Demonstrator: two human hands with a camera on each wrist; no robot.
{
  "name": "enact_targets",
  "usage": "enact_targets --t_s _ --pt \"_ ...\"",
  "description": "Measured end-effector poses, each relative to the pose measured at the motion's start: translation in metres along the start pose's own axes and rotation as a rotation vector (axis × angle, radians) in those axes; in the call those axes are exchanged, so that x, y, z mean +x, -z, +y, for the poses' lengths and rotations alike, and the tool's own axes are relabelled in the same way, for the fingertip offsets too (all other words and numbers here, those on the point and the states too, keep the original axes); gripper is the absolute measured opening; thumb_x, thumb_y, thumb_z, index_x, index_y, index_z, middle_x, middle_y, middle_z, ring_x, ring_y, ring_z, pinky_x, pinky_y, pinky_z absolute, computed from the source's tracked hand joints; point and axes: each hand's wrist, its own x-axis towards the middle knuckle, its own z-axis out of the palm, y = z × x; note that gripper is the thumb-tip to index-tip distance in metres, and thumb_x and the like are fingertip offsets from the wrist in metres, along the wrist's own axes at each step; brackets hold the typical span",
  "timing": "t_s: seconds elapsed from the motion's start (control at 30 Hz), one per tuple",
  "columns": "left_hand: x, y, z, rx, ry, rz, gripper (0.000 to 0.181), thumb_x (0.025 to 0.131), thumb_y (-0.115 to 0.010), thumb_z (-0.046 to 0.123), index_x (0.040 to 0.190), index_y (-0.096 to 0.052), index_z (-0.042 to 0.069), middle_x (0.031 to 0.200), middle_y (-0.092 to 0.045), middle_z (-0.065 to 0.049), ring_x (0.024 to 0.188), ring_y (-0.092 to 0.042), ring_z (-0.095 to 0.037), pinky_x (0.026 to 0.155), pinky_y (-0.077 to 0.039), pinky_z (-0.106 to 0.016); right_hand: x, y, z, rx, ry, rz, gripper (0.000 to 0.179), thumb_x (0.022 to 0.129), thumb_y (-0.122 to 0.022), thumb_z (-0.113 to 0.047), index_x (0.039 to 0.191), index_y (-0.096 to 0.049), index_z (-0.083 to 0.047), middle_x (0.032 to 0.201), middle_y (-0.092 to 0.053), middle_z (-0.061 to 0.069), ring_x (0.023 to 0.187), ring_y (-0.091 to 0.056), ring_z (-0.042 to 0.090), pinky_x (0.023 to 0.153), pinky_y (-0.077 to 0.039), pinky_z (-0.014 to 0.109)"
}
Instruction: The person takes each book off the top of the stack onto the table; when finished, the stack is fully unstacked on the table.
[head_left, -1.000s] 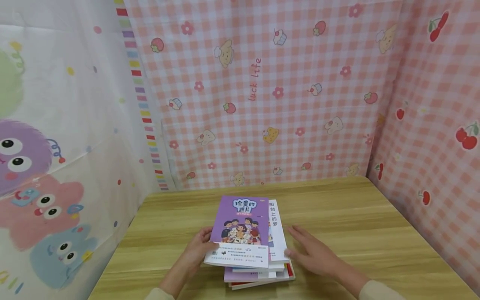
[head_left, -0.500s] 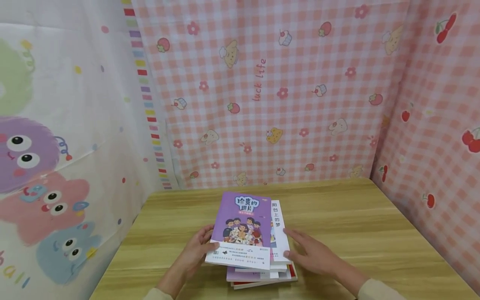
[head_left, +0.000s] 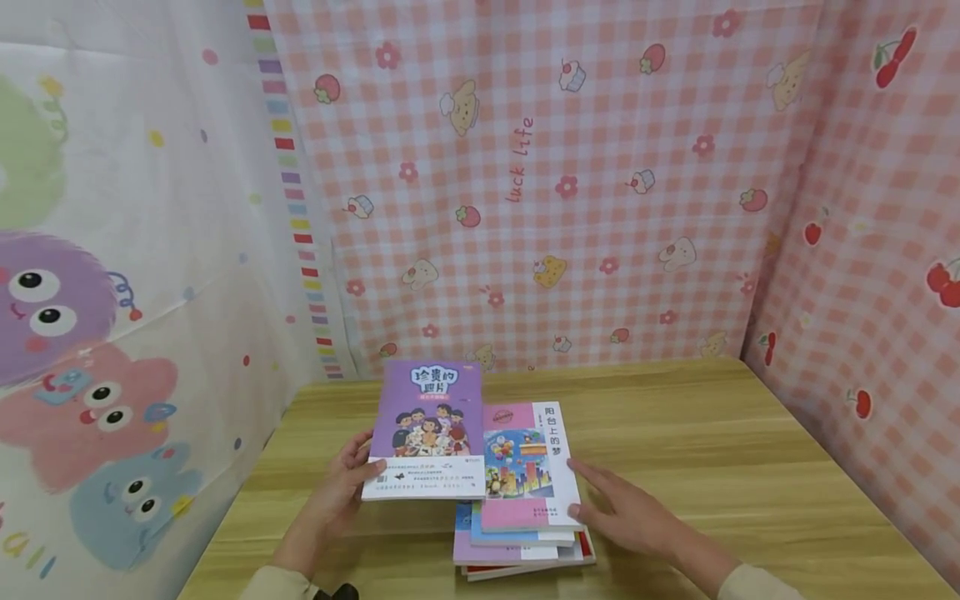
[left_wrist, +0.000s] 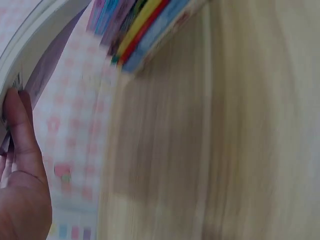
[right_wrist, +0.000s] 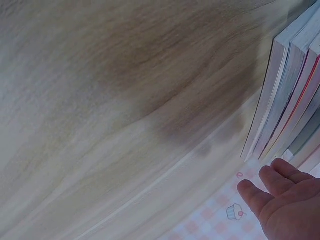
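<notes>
My left hand (head_left: 337, 487) grips a purple paperback book (head_left: 431, 417) by its left edge, thumb on the white band of the cover and fingers beneath. In the left wrist view the raised book (left_wrist: 37, 42) bends a little, its pages toward the camera. To its right lies a stack of several books with a pink-and-white book (head_left: 517, 512) on top, a blue-edged one (head_left: 517, 540) under that. My right hand (head_left: 626, 512) is at the stack's right side, fingertips right at the top book's edge. The right wrist view shows the book spines and edges (right_wrist: 285, 95) beside extended fingers.
The stack stands near the front of a wood-grain table (head_left: 697, 433). A pink checked cloth (head_left: 555, 225) hangs behind it, with a white cartoon-print cloth (head_left: 187, 333) on the left. A small black object (head_left: 341, 592) shows at the bottom edge.
My left hand has lifted the purple book off the stack and carried it left and away from me, uncovering the pink-and-white book. The right hand has stayed by the stack's right side.
</notes>
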Motion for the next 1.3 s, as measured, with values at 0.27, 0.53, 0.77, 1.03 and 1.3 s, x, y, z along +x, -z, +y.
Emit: enact_targets --t_s 0.27,0.53,0.77,1.03,1.3 --pt "0.018 0.066 0.016 0.047 0.001 0.064 0.069 0.098 -0.052 -0.006 0.155 -0.015 0.003 0.105 -0.065 0.014 0.088 -0.066 -0.008 0.075 -0.056 -0.023 -0.001 0.000 -0.001 0.012 -0.019 -0.008 0.070 0.098 -0.051 -0.057 0.156 -0.032 -0.024 0.152 -0.040 0.019 0.136 -0.038 0.048 0.105 -0.031 0.069" --pt "0.036 0.124 0.006 0.185 0.084 0.105 0.074 0.099 -0.052 -0.001 0.157 -0.005 -0.001 0.121 -0.058 -0.003 0.087 -0.064 -0.007 0.077 -0.055 -0.025 -0.001 0.000 0.001 0.035 -0.010 -0.017 0.069 0.099 -0.051 -0.055 0.156 -0.033 -0.022 0.153 -0.039 0.018 0.136 -0.037 0.048 0.105 -0.031 0.068" --pt "0.049 0.138 0.002 0.315 0.136 0.186 0.067 0.099 -0.047 -0.002 0.154 -0.008 -0.007 0.151 -0.021 -0.037 0.079 -0.061 -0.004 0.071 -0.054 -0.024 -0.001 0.000 0.002 0.059 -0.010 -0.029 0.068 0.099 -0.051 -0.053 0.157 -0.032 -0.023 0.154 -0.039 0.018 0.137 -0.036 0.048 0.105 -0.032 0.068" --pt "0.055 0.142 0.004 0.501 0.104 0.380 0.064 0.097 -0.048 0.000 0.151 -0.014 -0.011 0.149 -0.024 -0.040 0.114 -0.055 -0.031 0.098 -0.046 -0.032 -0.001 0.000 0.000 0.046 0.009 -0.025 0.067 0.100 -0.050 -0.053 0.157 -0.031 -0.023 0.153 -0.039 0.017 0.137 -0.037 0.046 0.105 -0.033 0.067" --pt "0.054 0.106 0.016 0.636 0.028 0.370 0.063 0.099 -0.051 0.008 0.150 -0.019 -0.014 0.144 -0.031 -0.040 0.133 -0.032 -0.051 0.112 -0.030 -0.056 -0.002 -0.001 0.001 0.033 -0.015 -0.007 0.068 0.099 -0.051 -0.054 0.157 -0.031 -0.024 0.153 -0.039 0.018 0.136 -0.037 0.047 0.105 -0.031 0.068"
